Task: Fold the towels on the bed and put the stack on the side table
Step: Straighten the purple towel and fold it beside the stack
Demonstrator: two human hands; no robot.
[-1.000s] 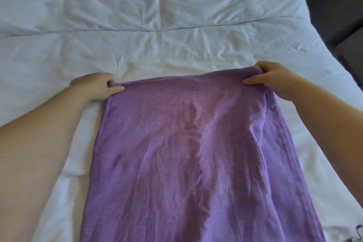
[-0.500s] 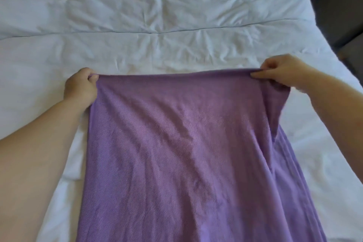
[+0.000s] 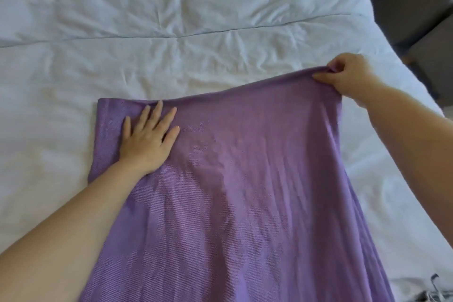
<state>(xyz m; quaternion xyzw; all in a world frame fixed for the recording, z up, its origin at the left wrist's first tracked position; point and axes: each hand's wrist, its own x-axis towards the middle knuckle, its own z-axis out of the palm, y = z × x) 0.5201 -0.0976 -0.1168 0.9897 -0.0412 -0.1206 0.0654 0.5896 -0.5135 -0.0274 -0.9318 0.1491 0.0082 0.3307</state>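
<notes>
The purple towel (image 3: pixel 245 191) lies on the white bed (image 3: pixel 171 32). The left hand (image 3: pixel 147 137) presses it flat with straight fingers; the right hand (image 3: pixel 348 76) pinches its far right corner. It looks soft and light, so the corners are the best hold.
</notes>
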